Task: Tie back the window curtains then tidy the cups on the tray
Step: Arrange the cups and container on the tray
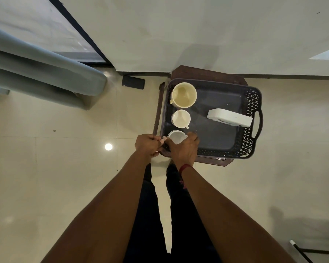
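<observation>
- Right hand [184, 147] is gripping the white cup [176, 136], which is sitting near-left in the tray [252, 99].
- Left hand [149, 146] is curling at the tray's near-left corner; grip unclear.

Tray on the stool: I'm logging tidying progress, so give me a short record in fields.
tray: dark, perforated, on brown stool
cups: three in a row along left side: cream cup, middle cup, near cup
right hand: grips near cup
left hand: curled at tray's near-left corner, grip unclear
also: white box, right side
</observation>
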